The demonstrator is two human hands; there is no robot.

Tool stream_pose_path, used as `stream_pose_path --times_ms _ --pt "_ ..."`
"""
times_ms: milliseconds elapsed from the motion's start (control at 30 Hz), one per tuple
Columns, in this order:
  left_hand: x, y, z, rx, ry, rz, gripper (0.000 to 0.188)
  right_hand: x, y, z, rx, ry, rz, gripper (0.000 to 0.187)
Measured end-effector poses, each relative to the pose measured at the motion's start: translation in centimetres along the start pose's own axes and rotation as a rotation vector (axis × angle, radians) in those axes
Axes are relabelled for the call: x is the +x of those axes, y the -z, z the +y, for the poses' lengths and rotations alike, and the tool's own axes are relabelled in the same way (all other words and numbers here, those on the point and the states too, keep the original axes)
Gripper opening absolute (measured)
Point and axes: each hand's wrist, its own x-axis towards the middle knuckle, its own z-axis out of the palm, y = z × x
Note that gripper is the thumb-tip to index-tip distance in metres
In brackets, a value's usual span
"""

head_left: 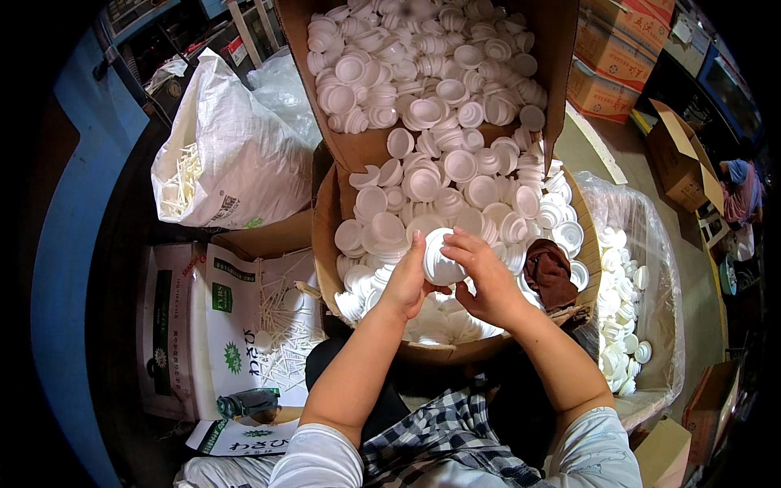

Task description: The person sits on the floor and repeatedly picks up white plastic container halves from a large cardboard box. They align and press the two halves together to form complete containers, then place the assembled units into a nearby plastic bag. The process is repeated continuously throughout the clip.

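Between my two hands is a round white plastic lid (442,259), tilted, with ridged rings on its side. My left hand (405,281) grips its left edge, thumb up along the rim. From the right, the fingers of my right hand (490,281) curl over the lid's other side. Right below and around them, loose white lids (429,182) fill a cardboard box (584,285). A dark brown cloth (549,275) lies crumpled on the lids to the right of my right hand.
Beyond stands another carton (561,73) full of white lids. At left are a white woven sack (236,154) and a printed carton (224,325) with thin white sticks (289,346). A clear plastic bag (663,325) of white parts is at right. Another person (742,191) shows at far right.
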Motion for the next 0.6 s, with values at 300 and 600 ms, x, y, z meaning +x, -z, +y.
stream_pose_path --times_ms 300,600 --pt "-0.05 0.06 -0.11 0.011 0.001 -0.024 0.057 -0.12 -0.12 -0.08 0.018 -0.031 0.003 0.072" --pt "-0.19 -0.51 -0.31 0.195 -0.188 -0.064 0.054 -0.42 0.02 0.37 0.058 -0.1 -0.047 0.071"
